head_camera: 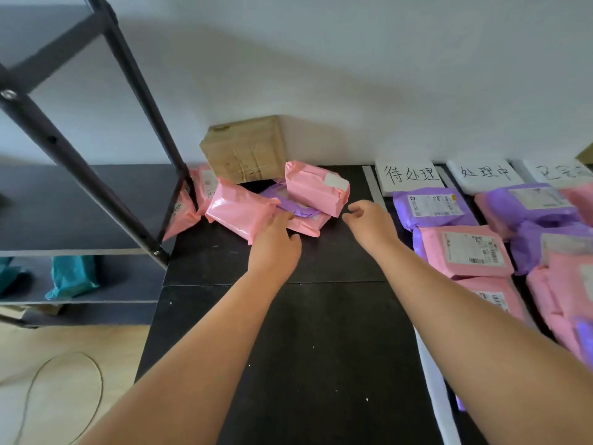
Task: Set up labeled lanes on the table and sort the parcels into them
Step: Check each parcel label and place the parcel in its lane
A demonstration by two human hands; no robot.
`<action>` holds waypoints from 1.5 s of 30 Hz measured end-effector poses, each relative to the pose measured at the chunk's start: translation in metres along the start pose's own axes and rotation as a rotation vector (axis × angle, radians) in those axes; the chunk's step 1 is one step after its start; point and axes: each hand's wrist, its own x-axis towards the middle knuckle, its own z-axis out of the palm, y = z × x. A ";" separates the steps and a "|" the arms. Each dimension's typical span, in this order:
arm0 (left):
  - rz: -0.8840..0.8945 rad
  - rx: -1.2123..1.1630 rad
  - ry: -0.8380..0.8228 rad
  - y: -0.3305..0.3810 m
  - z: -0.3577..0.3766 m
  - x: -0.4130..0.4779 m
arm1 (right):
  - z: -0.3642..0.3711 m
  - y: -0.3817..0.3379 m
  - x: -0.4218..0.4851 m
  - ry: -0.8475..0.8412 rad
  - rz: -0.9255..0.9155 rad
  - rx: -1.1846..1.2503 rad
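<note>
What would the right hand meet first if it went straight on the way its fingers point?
Probably the pink parcel with the white label, atop the unsorted pile: the open right hand points at its nearest end, only bare table between. Depth is unclear from this one view.

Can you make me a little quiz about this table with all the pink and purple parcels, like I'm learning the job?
1. True or false: the right hand grips a pink parcel.
2. The parcel lying nearest the leftmost paper label is: A pink, B purple, C teal.
3. How many handwritten labels show at the wall end of the table?
Key: 1 false, its fingers are spread and hold nothing. 2 B. 3 three, the last one cut off by the picture's edge.
</note>
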 end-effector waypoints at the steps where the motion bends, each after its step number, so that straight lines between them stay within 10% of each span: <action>1: -0.007 0.002 0.008 -0.001 0.003 0.009 | 0.004 0.000 0.014 -0.007 0.016 -0.007; 25: -0.103 -0.091 0.034 -0.014 0.026 0.047 | 0.047 0.003 0.132 -0.089 0.567 0.202; 45: -0.338 -0.696 0.052 0.029 -0.057 -0.021 | 0.000 -0.044 -0.100 0.297 -0.201 0.314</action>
